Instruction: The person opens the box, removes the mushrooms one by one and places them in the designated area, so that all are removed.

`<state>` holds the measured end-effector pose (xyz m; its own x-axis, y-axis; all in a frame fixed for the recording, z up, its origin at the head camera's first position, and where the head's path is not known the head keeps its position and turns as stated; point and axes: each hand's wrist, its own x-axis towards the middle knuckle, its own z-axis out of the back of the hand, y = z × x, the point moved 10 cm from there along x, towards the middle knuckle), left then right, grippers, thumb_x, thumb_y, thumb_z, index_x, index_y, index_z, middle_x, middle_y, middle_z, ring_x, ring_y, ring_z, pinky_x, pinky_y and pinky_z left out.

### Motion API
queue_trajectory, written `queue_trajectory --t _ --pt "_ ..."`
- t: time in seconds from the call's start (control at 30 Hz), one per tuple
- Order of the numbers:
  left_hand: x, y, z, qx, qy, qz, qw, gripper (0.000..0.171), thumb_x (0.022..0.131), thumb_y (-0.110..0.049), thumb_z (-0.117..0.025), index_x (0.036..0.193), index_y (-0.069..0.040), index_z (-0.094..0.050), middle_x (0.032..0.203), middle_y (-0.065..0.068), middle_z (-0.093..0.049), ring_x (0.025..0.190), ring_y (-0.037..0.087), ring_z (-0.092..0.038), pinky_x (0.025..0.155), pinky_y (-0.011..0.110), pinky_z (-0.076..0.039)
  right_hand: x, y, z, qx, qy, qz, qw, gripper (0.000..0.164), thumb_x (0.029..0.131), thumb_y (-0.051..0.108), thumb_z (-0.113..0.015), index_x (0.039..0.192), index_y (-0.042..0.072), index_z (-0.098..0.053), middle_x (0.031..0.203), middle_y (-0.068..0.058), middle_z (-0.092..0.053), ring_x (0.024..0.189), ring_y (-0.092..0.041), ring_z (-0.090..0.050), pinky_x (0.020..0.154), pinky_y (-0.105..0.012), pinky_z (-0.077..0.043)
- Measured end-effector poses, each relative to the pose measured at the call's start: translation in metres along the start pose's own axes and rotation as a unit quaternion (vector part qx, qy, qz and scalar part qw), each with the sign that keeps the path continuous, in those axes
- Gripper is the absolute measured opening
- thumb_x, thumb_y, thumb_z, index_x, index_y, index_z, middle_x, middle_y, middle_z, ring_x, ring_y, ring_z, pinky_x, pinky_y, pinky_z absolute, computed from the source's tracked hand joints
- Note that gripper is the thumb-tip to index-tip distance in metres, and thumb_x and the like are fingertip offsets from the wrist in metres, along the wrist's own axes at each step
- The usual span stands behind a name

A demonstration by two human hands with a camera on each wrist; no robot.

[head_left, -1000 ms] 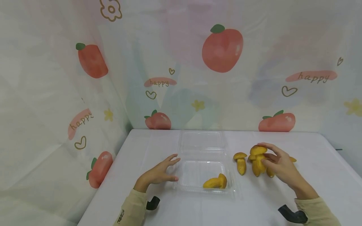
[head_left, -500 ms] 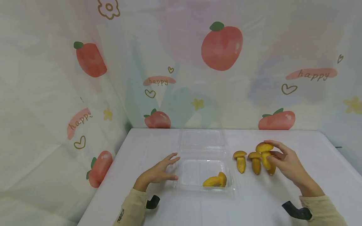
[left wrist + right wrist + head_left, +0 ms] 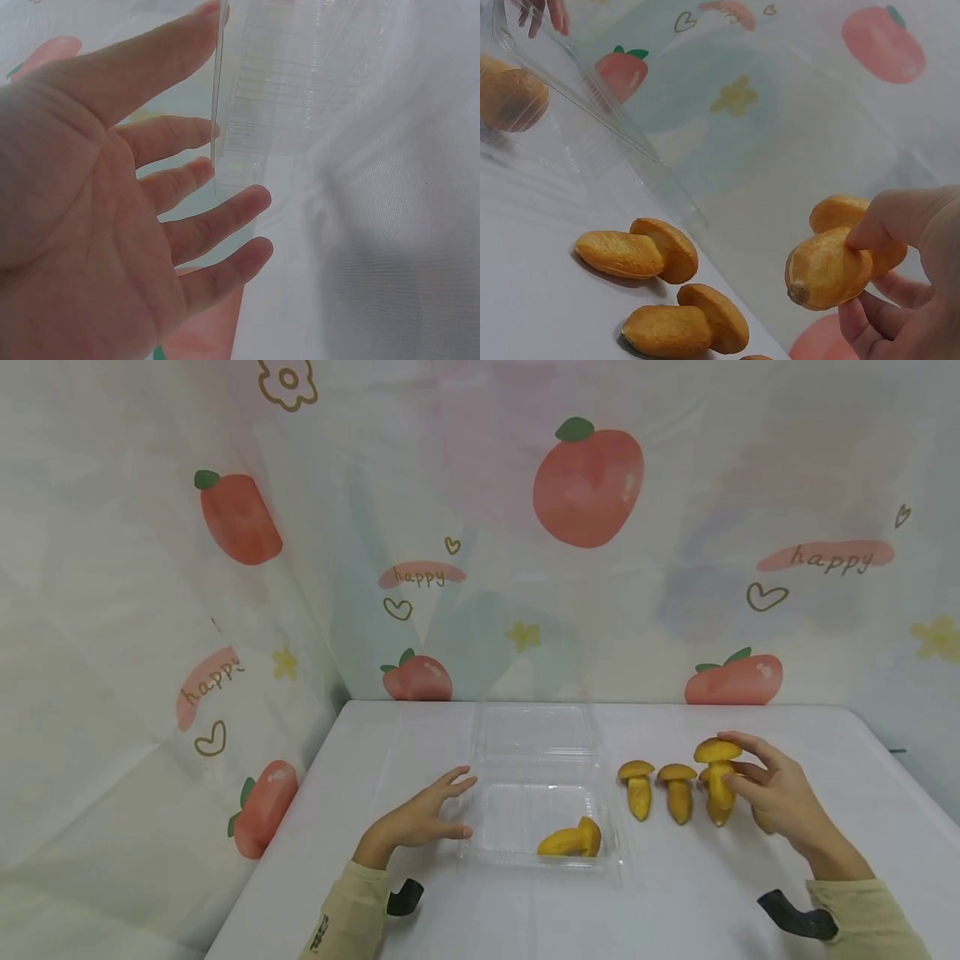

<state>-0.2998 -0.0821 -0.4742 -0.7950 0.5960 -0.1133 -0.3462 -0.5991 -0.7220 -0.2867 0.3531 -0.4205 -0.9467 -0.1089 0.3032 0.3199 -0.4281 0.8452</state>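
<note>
My right hand [image 3: 783, 797] pinches a yellow toy-like mushroom [image 3: 716, 752] between thumb and fingers, its cap up in the head view; in the right wrist view the mushroom's stem [image 3: 826, 268] points toward the camera. Under and around it, several similar mushrooms stand in a row: one at the left [image 3: 639, 795], a second beside it, one overlapped by the held mushroom, and one mostly hidden behind my hand. With fingers spread, my left hand [image 3: 420, 814] stays at the left side of a clear plastic clamshell box [image 3: 502, 831], fingertips right at its rim.
Inside the box's base lies one mushroom [image 3: 572, 840], near the front right corner. The clear lid [image 3: 536, 731] is folded back toward the rear wall. A white table [image 3: 420, 735] carries everything, with patterned cloth walls behind and at the left.
Holding the mushroom, my right hand has moved to the right along the row, uncovering the second standing mushroom. My left hand has stayed in place.
</note>
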Motion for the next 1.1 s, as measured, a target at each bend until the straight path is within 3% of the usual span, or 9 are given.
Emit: queue_trajectory --t 0.27,0.83,0.9,1.1 --pt "0.000 0.001 0.000 -0.002 -0.003 0.006 1.0000 0.080 0.091 -0.020 -0.076 0.158 -0.005 -0.033 0.170 0.015 -0.016 0.156 0.040 -0.019 0.121 0.064 -0.025 -0.001 -0.010 0.009 -0.009 -0.007 -0.018 1.000 0.054 0.099 -0.002 -0.058 0.149 0.016 -0.046 0.127 0.033 -0.043 0.096 0.018 -0.058 0.075 -0.006 -0.052" --pt "-0.001 -0.001 0.000 0.006 -0.004 0.007 0.9999 0.081 0.091 -0.020 -0.076 0.158 -0.005 -0.033 0.170 0.015 -0.017 0.156 0.040 -0.020 0.121 0.063 -0.026 -0.007 -0.035 0.036 -0.037 -0.041 -0.066 0.996 0.057 0.102 0.005 -0.057 0.152 0.027 -0.043 0.130 0.033 -0.035 0.095 0.024 -0.051 0.077 -0.001 -0.047" --pt "-0.001 -0.002 0.000 0.008 -0.004 0.004 0.9999 0.081 0.091 -0.019 -0.077 0.158 -0.004 -0.033 0.170 0.015 -0.018 0.156 0.040 -0.020 0.120 0.063 -0.026 -0.007 -0.036 0.039 -0.036 -0.045 -0.068 0.996 0.057 0.102 0.006 -0.057 0.153 0.025 -0.042 0.132 0.030 -0.036 0.095 0.024 -0.052 0.077 0.000 -0.046" --pt "-0.002 -0.002 0.000 0.010 -0.004 0.005 0.9999 0.081 0.091 -0.020 -0.076 0.158 -0.005 -0.033 0.170 0.014 -0.018 0.156 0.039 -0.020 0.121 0.063 -0.026 -0.011 -0.046 0.044 -0.068 -0.055 -0.093 0.992 0.057 0.103 0.012 -0.055 0.157 0.020 -0.037 0.145 0.007 -0.040 0.093 0.026 -0.046 0.076 0.000 -0.046"
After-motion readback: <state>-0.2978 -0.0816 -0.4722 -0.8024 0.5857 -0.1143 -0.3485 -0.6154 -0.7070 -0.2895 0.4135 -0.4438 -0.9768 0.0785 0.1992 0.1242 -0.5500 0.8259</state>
